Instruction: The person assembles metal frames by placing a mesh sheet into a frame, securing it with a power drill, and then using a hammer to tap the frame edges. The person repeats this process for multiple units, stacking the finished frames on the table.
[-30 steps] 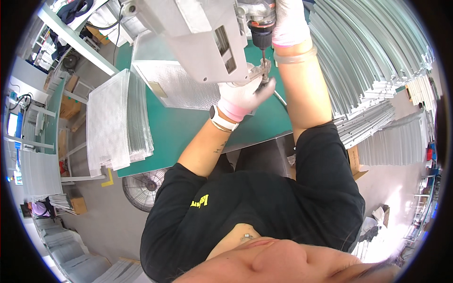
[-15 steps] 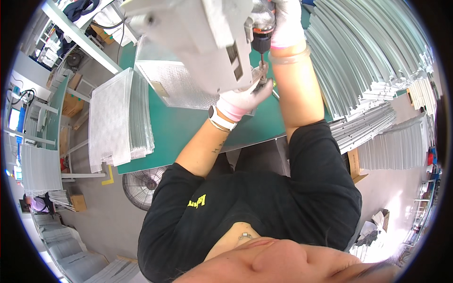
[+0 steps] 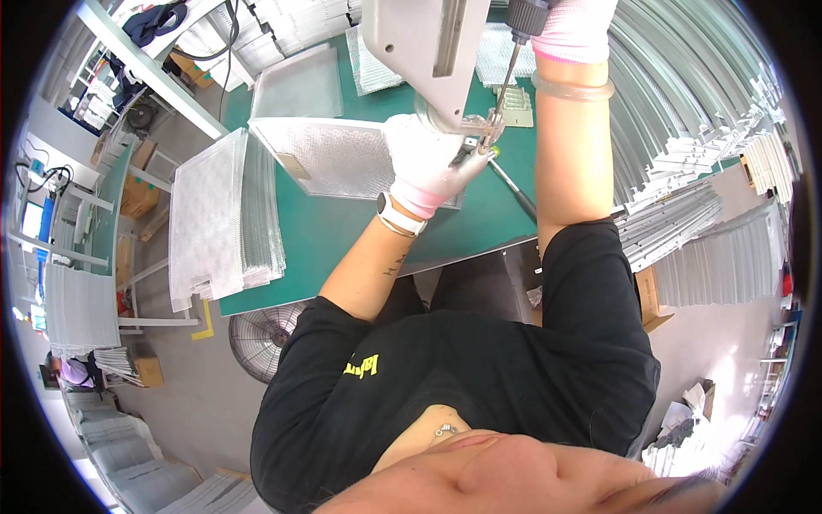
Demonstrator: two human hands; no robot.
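My gloved left hand (image 3: 432, 163) is closed, its fingers pinching a small clear-and-metal bracket (image 3: 488, 133) beside the lower end of a pale grey slotted casing (image 3: 415, 51). Whether that casing is joined to the bracket, I cannot tell. My gloved right hand (image 3: 578, 30), at the top edge, is wrapped around a power screwdriver (image 3: 527, 15); only its black chuck shows. The driver's long bit (image 3: 512, 75) slants down to the bracket. Behind my left hand, a white-framed mesh panel (image 3: 334, 163) rests on the green table (image 3: 325, 231).
A stack of mesh panels (image 3: 223, 214) stands at the table's left edge. Long pale strips (image 3: 685, 103) are piled at the right. A dark-handled rod tool (image 3: 518, 195) lies beside my right forearm. Below the table is a floor fan (image 3: 261, 343).
The grey casing has shifted up and to the right and uncovers more of the table. My right hand and the driver have moved right and up. My left hand has barely moved.
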